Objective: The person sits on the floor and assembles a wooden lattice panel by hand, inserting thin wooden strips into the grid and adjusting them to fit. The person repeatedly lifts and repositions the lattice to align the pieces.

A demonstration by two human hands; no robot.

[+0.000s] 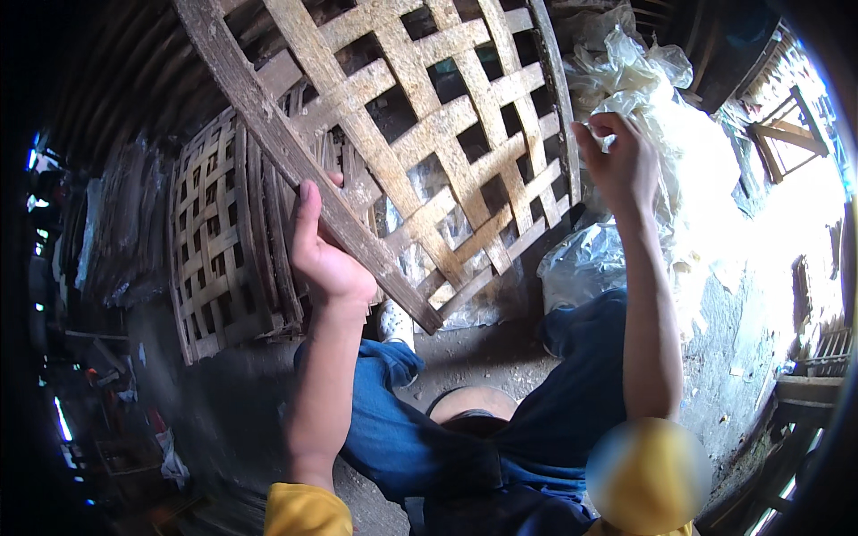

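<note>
A large woven bamboo lattice panel (pixel 433 147) with wooden side rails stands tilted in front of me. My left hand (pixel 331 255) grips its left rail, the thumb on the near face and a fingertip showing past the rail's other side. Close beside the right rail (pixel 559 89) is my right hand (pixel 621 165). Its thumb and fingers are curved with a gap between them, and nothing shows in them. Whether a fingertip touches the rail is hard to tell.
Similar lattice panels (pixel 210 237) stand stacked upright at the left. Crumpled clear plastic sheeting (pixel 626 76) lies at the right. Between my legs is a round stool seat (pixel 474 404). A small wooden frame (pixel 791 134) stands at the far right.
</note>
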